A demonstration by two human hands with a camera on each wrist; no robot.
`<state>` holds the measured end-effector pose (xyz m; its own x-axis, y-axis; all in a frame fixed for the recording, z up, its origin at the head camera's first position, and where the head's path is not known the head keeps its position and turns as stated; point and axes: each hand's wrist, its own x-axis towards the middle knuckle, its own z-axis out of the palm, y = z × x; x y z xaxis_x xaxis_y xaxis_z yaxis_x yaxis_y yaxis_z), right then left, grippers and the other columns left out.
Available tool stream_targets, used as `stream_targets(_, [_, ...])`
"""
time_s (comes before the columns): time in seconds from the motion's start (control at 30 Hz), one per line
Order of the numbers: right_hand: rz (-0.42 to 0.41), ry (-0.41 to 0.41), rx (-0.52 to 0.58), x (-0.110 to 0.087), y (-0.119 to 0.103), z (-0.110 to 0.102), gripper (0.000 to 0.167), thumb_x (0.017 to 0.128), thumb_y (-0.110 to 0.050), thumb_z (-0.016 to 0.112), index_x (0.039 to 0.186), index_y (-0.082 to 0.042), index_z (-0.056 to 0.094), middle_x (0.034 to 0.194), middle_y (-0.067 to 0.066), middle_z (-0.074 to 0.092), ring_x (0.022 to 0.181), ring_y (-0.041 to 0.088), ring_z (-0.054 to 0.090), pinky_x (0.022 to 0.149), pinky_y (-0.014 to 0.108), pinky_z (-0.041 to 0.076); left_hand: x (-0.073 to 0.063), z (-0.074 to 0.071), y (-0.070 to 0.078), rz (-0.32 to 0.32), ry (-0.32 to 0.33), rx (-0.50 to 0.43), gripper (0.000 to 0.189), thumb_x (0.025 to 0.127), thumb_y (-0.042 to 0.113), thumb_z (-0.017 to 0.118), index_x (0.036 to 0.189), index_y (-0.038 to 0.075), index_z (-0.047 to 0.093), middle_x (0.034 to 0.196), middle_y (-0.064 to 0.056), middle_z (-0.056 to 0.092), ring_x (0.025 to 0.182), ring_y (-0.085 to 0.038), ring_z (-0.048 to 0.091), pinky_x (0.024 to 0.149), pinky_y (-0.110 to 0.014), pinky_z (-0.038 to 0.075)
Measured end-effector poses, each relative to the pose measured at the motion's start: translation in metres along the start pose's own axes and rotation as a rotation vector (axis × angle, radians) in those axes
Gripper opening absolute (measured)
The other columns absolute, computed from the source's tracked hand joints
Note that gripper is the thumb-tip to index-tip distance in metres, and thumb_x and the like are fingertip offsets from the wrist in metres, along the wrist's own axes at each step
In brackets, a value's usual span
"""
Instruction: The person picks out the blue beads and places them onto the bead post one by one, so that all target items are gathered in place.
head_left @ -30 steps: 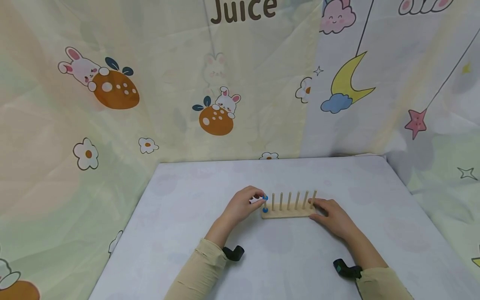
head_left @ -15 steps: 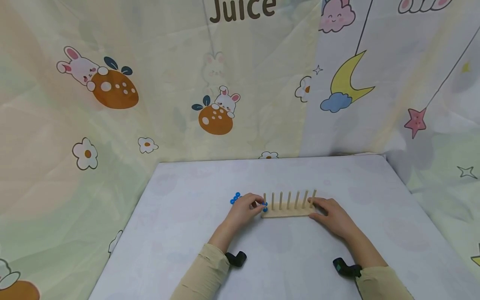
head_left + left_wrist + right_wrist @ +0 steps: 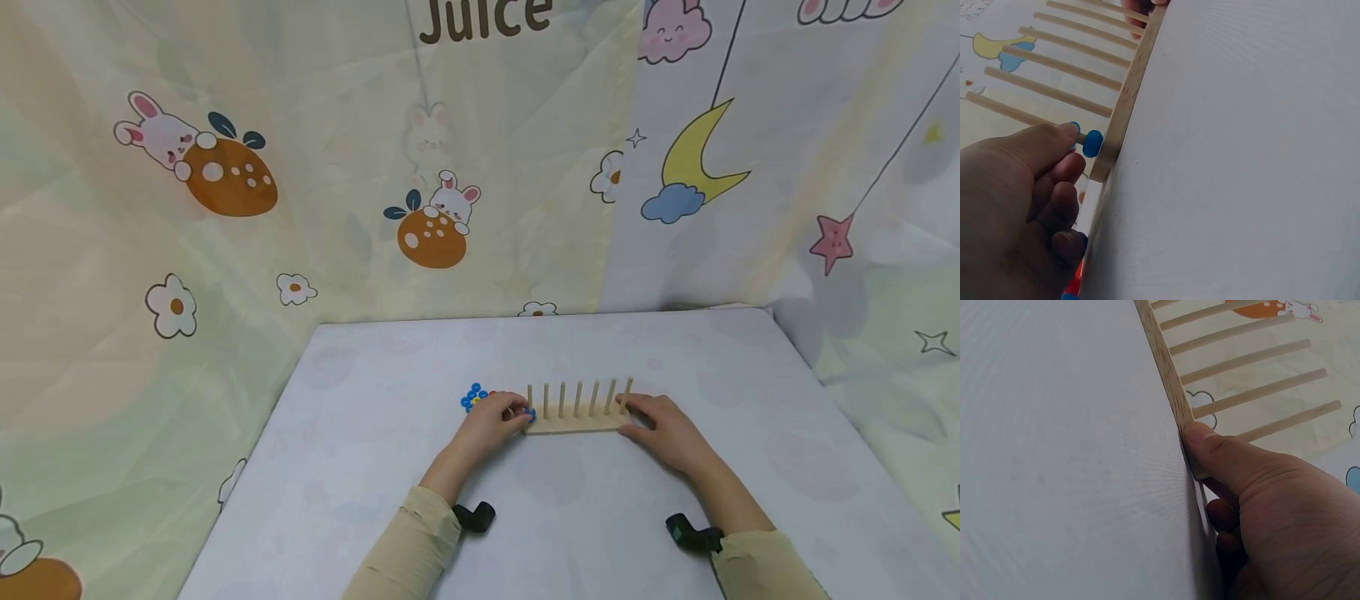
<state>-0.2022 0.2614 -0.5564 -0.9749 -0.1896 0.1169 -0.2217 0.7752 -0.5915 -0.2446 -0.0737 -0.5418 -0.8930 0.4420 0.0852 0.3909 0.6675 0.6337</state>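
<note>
Left hand pinches blue bead; right hand grips pegboard; left hand partly hides loose beads.

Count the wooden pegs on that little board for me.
7 pegs, in one row along the board: one at the left hand, threaded with blue beads; five bare ones in the middle; and one by the right hand. None seems hidden.

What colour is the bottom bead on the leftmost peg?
Blue; the bottom bead shows best in the left wrist view.
</note>
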Motion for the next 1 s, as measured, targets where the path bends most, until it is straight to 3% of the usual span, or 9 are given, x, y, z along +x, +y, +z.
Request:
stream_targets(0.63, [0.0,0.001,0.019,0.0,0.002,0.001,0.054,0.09,-0.038,0.071,0.138,-0.016,0.057,0.139,0.013,0.058,0.124,0.036,0.05,0.103,0.059,0.039,-0.005,0.0,-0.001,-0.033,0.01,-0.031,0.03,0.094,0.037,0.067,0.121,0.023,0.067,0.094,0.012,0.064,0.08,-0.002,0.054,0.072,-0.02,0.047])
stream_targets(0.87, [0.001,0.0,0.019,0.001,0.001,0.001,0.055,0.09,-0.038,0.071,0.138,-0.015,0.057,0.139,0.013,0.058,0.124,0.036,0.05,0.103,0.059,0.039,-0.016,-0.013,-0.002,-0.01,0.114,-0.033,0.028,0.096,0.034,0.064,0.121,0.022,0.067,0.097,0.01,0.064,0.081,-0.005,0.053,0.069,-0.021,0.047])
stream_targets(1.0, [0.003,0.001,0.015,0.0,0.001,0.0,0.055,0.09,-0.038,0.071,0.139,-0.015,0.057,0.139,0.014,0.057,0.124,0.036,0.05,0.103,0.059,0.039,-0.021,-0.02,-0.012,-0.022,0.181,-0.027,0.025,0.096,0.031,0.066,0.118,0.02,0.069,0.097,0.01,0.063,0.083,-0.005,0.055,0.073,-0.022,0.048])
